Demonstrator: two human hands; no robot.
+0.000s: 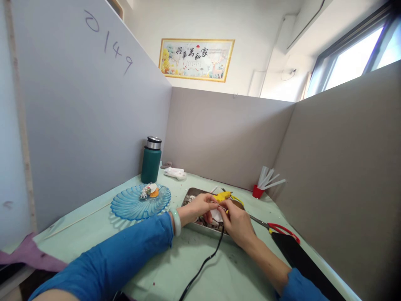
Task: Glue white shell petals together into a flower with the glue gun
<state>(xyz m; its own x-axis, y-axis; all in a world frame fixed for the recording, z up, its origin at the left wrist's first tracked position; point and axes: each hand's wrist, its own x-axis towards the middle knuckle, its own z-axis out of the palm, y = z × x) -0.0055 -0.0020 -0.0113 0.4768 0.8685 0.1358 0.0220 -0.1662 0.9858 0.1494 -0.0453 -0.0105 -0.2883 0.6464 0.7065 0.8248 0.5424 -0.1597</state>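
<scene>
Over a metal tray holding small shell-like pieces, my two hands meet with fingertips pinched together. My left hand, with a pale bracelet at its wrist, is closed; what sits between its fingers is too small to name. Close against it, my right hand is also closed around something tiny and hidden. Just behind the fingers lies a yellow glue gun, partly covered by my hands. A black cord runs from the tray toward me.
On the left, a blue fluted plate bears small decorated pieces. Behind it stands a green bottle. A white packet lies at the back. To the right are a red cup of white sticks and red-handled scissors. Grey partitions enclose the table.
</scene>
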